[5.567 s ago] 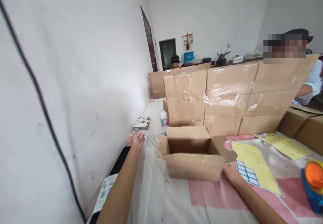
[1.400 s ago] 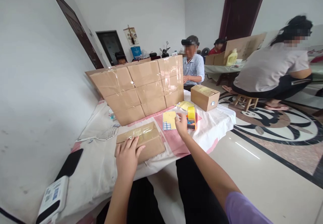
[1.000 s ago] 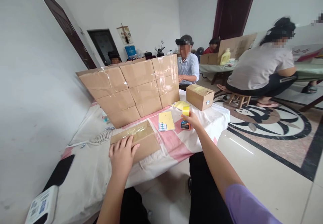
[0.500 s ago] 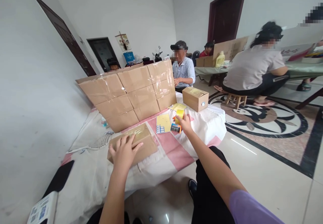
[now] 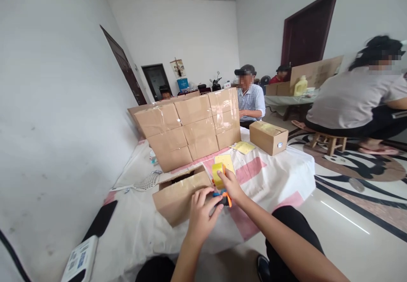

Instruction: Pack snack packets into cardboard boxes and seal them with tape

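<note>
One open box point(image 5: 182, 197) near the front edge of the tabletop point(image 5: 133, 220); right hand point(image 5: 233, 187), grip clamped on tape dispenser point(image 5: 218, 175); left hand point(image 5: 201, 214), grip apart, beside it.

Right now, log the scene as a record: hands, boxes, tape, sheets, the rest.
right hand: gripping tape dispenser
left hand: fingers at dispenser's lower end, contact unclear
near box: beside left hand, dark gap along top
far box: closed, yellow tape on top, sticker on end
stack: taped boxes, behind near box
yellow sheets: one beyond dispenser, one by stack
swatter: white, left of near box
</note>
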{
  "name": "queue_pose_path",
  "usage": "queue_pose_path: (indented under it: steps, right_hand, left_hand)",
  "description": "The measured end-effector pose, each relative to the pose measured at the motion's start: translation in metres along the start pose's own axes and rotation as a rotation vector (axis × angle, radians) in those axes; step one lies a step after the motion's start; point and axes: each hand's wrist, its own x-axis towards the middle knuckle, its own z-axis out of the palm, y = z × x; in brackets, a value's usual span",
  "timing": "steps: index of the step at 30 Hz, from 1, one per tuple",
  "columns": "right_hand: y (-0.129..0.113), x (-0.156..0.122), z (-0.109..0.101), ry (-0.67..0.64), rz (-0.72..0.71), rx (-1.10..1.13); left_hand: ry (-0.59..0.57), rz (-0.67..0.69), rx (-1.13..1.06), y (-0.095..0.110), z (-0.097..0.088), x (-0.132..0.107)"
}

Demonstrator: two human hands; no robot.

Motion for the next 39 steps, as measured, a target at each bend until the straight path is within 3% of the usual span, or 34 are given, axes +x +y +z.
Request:
queue_pose_path:
  steps: [4, 8, 17, 32, 36, 39]
  right_hand:
    - [-0.001, -0.003, -0.006, 0.036, -0.022, 0.019]
    - [-0.002, -0.008, -0.011, 0.015, 0.042, 0.042]
    - [0.004, -0.010, -0.022, 0.067, 0.059, 0.003]
    - [0.012, -0.016, -0.031, 0.094, 0.133, 0.041]
    - [0.011, -0.016, -0.036, 0.135, 0.142, 0.011]
    - [0.010, -0.016, -0.039, 0.152, 0.141, -0.050]
  left_hand:
    - [-0.025, -0.038, -0.077, 0.002, 0.007, -0.001]
    - [-0.005, -0.008, -0.076, 0.006, 0.009, -0.001]
    - [0.080, 0.254, 0.103, 0.016, 0.014, 0.003]
    - [0.101, 0.286, 0.076, 0.028, 0.025, 0.014]
    - [-0.029, 0.307, 0.032, 0.029, 0.024, 0.016]
    - [-0.063, 0.307, 0.025, 0.029, 0.026, 0.018]
